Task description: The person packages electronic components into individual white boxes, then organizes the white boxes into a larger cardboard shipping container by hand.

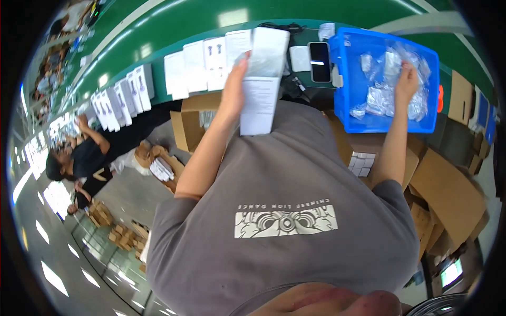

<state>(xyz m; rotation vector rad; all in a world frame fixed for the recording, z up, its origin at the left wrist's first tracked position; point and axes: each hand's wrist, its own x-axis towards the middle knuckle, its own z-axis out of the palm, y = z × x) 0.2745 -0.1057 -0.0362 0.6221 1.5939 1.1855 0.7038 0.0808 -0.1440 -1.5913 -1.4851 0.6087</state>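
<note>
My left hand (235, 79) is raised over the green table and grips a tall white box (270, 50) together with a white printed leaflet (258, 105) that hangs down from it. My right hand (407, 79) reaches into a blue plastic bin (390, 125) and rests with bent fingers on a heap of small clear plastic bags (377, 100). I cannot tell whether it has closed on a bag. My grey shirt fills the lower middle of the view.
A row of white boxes (200, 66) lines the green table (174, 21), with a dark phone (319, 61) and a white pad (300, 58) beside the bin. Open cardboard cartons (190, 124) (448, 192) stand below the table. Another person in black (87, 158) works at the left.
</note>
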